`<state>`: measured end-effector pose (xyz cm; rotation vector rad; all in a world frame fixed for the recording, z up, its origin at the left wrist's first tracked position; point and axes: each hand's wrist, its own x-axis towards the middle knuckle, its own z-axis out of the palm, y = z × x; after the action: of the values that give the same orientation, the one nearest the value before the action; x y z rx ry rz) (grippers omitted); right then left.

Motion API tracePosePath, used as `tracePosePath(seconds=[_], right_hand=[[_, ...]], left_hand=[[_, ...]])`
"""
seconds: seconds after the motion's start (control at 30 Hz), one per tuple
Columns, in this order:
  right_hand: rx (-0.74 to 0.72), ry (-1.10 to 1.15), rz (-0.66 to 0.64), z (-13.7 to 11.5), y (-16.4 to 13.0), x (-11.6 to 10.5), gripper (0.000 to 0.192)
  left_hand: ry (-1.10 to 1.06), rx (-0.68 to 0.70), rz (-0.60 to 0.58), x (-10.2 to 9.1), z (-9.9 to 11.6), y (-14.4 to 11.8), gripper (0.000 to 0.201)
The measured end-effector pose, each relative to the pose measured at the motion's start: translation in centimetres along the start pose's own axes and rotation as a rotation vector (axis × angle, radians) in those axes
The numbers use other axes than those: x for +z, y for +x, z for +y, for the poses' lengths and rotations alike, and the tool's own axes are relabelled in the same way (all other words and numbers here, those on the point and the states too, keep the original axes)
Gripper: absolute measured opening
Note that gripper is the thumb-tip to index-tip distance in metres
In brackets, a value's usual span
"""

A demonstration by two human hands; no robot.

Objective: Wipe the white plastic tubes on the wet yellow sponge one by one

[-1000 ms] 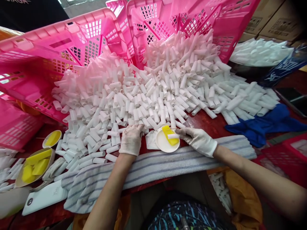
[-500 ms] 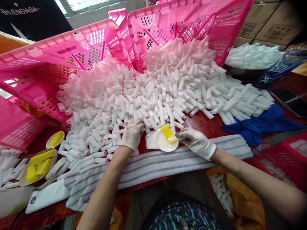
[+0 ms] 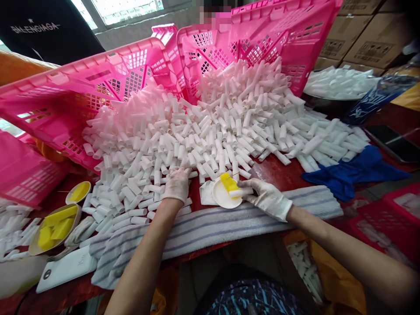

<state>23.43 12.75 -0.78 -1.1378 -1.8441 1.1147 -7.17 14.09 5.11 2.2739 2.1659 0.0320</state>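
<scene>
The right hand [image 3: 267, 197], gloved white, pinches a short white tube [image 3: 239, 192] and lays it across a yellow sponge [image 3: 229, 183] in a small white dish [image 3: 222, 199] at the desk's near edge. The left hand [image 3: 177, 184], also gloved, rests half-curled with fingertips on the heap of white tubes [image 3: 210, 131] spilling from tipped pink baskets [image 3: 108, 83].

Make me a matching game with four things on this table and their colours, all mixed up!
Things:
1. basket
2. sponge
3. cloth
4. tubes

Colours:
a. blue
b. white
c. pink
d. yellow

Pairs: 1-c, 2-d, 3-a, 4-b

The right hand holds one tube over the sponge's dish; the left hand reaches into the tubes.
</scene>
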Motion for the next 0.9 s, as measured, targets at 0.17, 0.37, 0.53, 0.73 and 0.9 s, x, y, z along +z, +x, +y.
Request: tracePosePath(seconds=[0.17, 0.37, 0.53, 0.73, 0.9], right_hand=[[-0.017, 0.068, 0.002, 0.2, -0.3, -0.1, 0.023], [0.038, 0.241, 0.163, -2.3, -1.0, -1.0, 0.037], [0.211, 0.385, 0.201, -5.7, -1.2, -1.3, 0.056], [0.264, 0.363, 0.160, -7.6, -2.1, -3.0, 0.062], [0.265, 0.315, 0.217, -8.2, -3.1, -4.0, 0.062]], left_hand=[[-0.023, -0.018, 0.019, -0.3, -0.3, -0.1, 0.022], [-0.871, -0.146, 0.276, 0.2, 1.5, -3.6, 0.026], [-1.298, -0.040, 0.090, -0.1, 7.1, -6.7, 0.029], [-1.189, 0.215, 0.159, -0.7, 9.5, -8.3, 0.019], [-1.123, 0.235, 0.059, -1.2, 9.8, -8.3, 0.019]])
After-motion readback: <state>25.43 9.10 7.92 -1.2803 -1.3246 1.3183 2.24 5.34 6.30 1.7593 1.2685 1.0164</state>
